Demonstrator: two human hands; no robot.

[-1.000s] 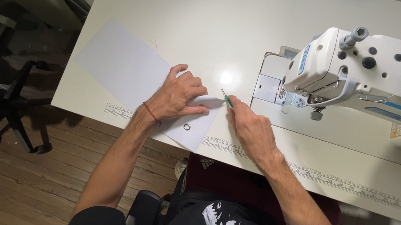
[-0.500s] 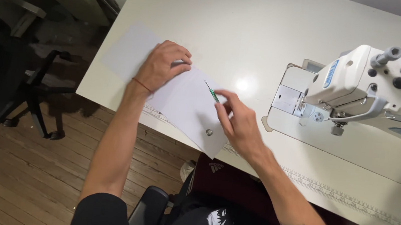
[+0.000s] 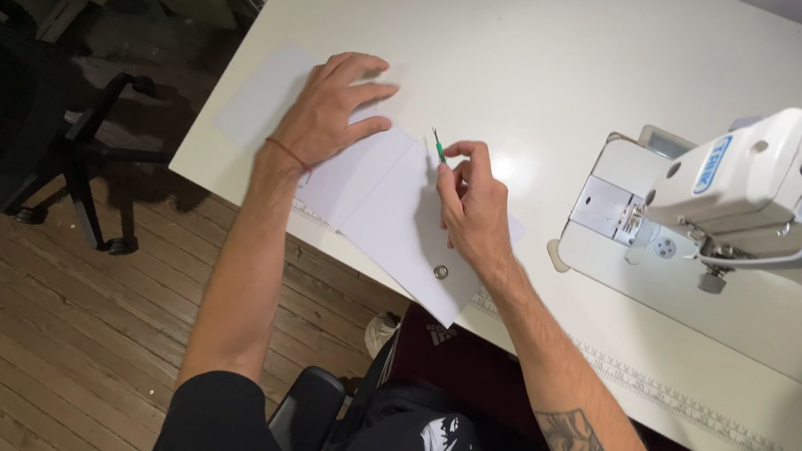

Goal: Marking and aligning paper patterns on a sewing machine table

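White sheets of paper [image 3: 392, 219] lie near the front edge of a white table [image 3: 541, 60]. One sheet has a small metal eyelet [image 3: 441, 271] near its lower corner. My left hand [image 3: 333, 112] lies flat, fingers spread, pressing on the left sheet [image 3: 259, 99]. My right hand [image 3: 472, 203] rests on the right sheet and pinches a thin green tool with a metal tip [image 3: 438, 146], which points up and away from me.
A white sewing machine [image 3: 767, 197] stands at the right of the table. A measuring strip [image 3: 702, 406] runs along the table's front edge. A black office chair [image 3: 20, 122] stands on the wooden floor at left.
My left hand has slid left along the paper, and the sheets have spread apart. My right hand, still holding the green tool, has stayed on the right sheet.
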